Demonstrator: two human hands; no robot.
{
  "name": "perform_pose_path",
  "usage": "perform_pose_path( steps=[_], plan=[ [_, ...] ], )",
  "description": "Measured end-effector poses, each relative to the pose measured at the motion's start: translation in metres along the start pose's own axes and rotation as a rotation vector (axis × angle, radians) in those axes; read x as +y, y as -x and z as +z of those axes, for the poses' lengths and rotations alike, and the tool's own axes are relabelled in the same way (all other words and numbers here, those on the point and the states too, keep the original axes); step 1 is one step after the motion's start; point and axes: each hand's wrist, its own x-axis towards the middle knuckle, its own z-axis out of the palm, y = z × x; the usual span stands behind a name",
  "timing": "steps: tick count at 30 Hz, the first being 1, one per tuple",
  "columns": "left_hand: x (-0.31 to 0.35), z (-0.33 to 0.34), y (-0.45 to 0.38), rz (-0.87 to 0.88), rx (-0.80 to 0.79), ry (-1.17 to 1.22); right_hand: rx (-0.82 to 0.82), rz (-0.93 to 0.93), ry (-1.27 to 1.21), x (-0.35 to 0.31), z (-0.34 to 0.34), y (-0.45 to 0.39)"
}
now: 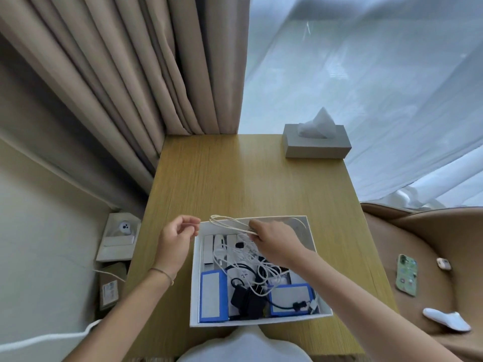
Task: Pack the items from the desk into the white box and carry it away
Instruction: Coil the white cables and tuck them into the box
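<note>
A white box (195, 283) stands on the wooden desk (235, 178) near its front edge. Inside it lie two blue-edged packs (212, 296), a black adapter (244, 299), white sticks and tangled white cables. My right hand (274, 241) hovers over the box's far half, pinching a looped white cable (227, 223) whose loops stretch left over the far rim. My left hand (177, 239) is just left of the box's far left corner, fingers curled and pinched close to the loop's end; whether they touch the cable is unclear.
A grey tissue box (317, 145) sits at the desk's far right corner. Beige curtains hang at the back left, a sheer curtain at the right. A tan seat at the right holds a phone (406, 275) and a white object (447, 321). Cartons lie on the floor at the left (117, 239).
</note>
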Motion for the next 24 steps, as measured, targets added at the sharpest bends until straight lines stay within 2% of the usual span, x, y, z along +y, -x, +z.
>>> perform_pose_path(
  steps=[8,14,21,24],
  plan=[
    [-0.029,-0.007,0.023,0.092,0.040,-0.175,0.017,-0.057,0.154,0.011,0.041,-0.012],
    [-0.040,-0.013,0.034,0.129,0.022,-0.266,-0.042,-0.081,0.249,0.019,0.045,-0.014],
    [-0.044,-0.011,0.039,0.135,0.031,-0.327,-0.184,-0.026,0.145,0.008,0.017,-0.008],
    [-0.043,-0.009,0.042,0.154,0.013,-0.341,-0.076,-0.013,-0.013,0.003,-0.001,0.009]
  ],
)
